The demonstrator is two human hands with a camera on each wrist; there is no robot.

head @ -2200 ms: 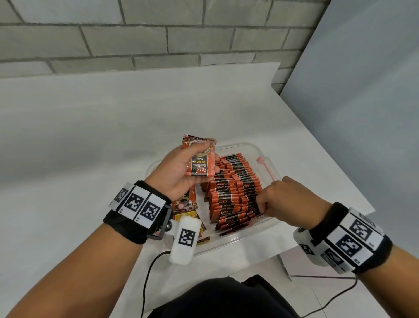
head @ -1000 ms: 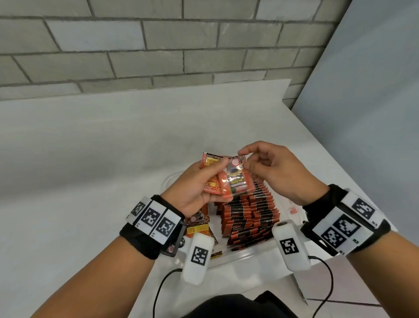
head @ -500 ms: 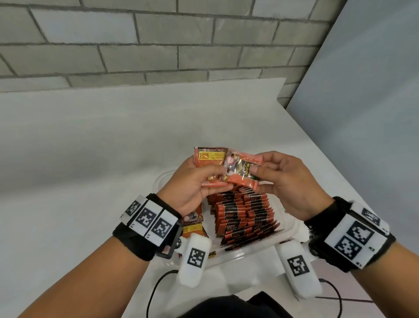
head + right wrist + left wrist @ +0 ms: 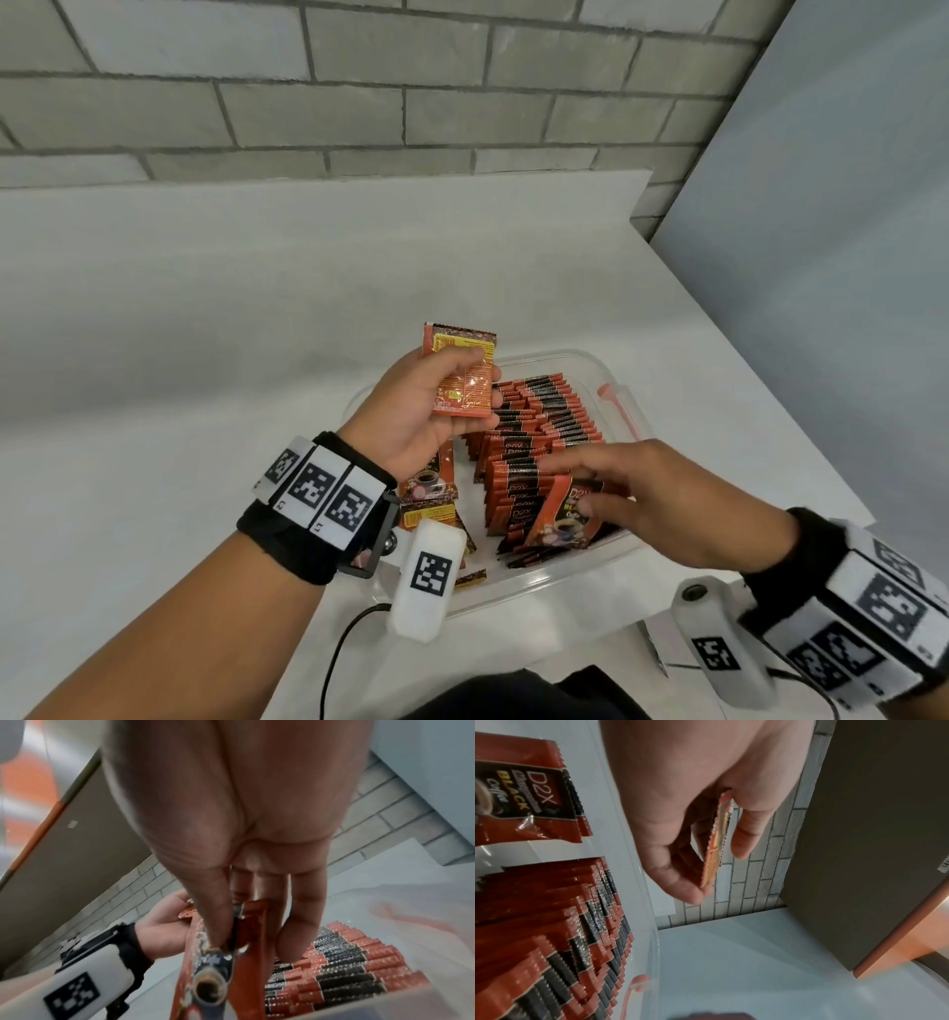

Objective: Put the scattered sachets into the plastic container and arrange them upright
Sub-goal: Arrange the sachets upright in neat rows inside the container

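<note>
A clear plastic container sits on the white table and holds a long row of upright red-and-black sachets. My left hand hovers over its far left side and grips a small stack of orange sachets, seen edge-on between thumb and fingers as the held stack. My right hand is low over the near end of the row and pinches one sachet by its top, tilted; the same pinched sachet shows in the right wrist view. Loose sachets lie flat in the container's left part.
A pink latch sits on the container's right rim. A brick wall backs the table and a grey panel stands on the right. The table edge runs close behind the container's right side. Cables hang near my lap.
My right hand took one sachet from the left hand's stack and carried it down to the near end of the upright row. The left hand stayed raised with the rest.
</note>
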